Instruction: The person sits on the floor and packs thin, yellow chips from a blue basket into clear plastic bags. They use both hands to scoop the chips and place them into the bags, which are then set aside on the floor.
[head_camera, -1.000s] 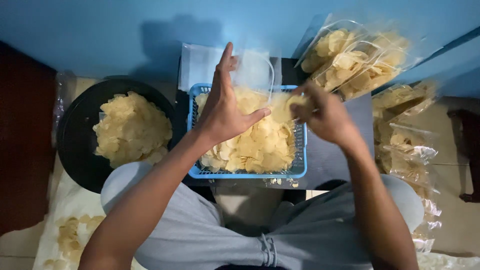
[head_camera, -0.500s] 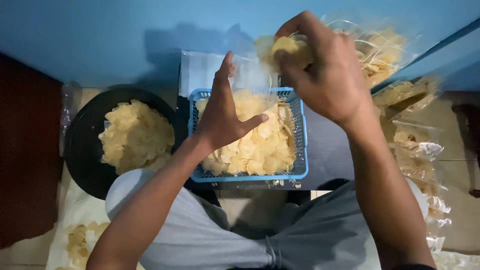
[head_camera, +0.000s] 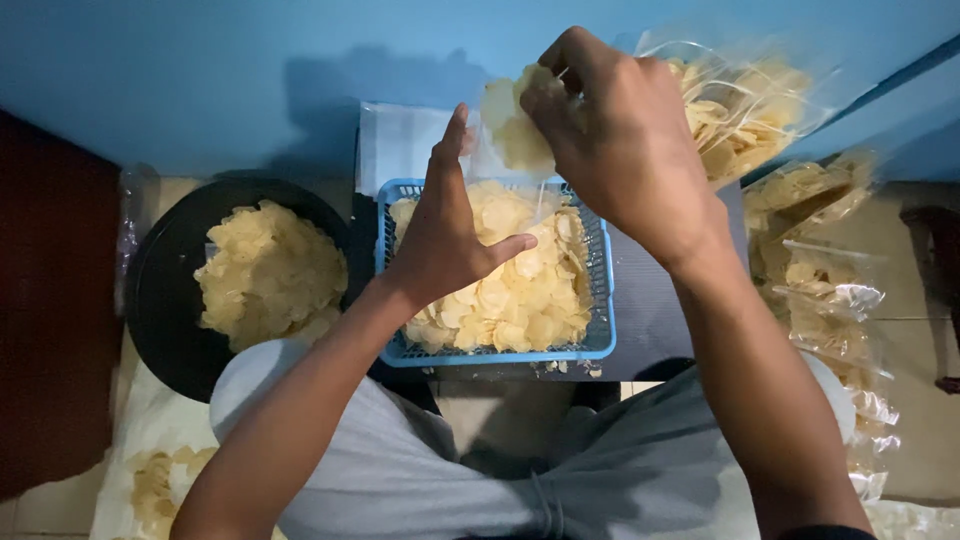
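Your right hand (head_camera: 625, 140) is clamped on a handful of chips (head_camera: 515, 125) at twelve o'clock above the blue basket (head_camera: 600, 300); your left hand (head_camera: 445, 240), fingers spread, holds a clear bag (head_camera: 500, 160) there.

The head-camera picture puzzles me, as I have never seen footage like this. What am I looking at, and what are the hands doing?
The camera sits on a person's head and looks down at their own two bare hands; there is no machine. The right hand pinches a bunch of chips above a blue basket heaped with more. The left hand holds up a clear bag, hard to make out, over the basket. To the left is a black bowl of chips. To the right lie filled bags.
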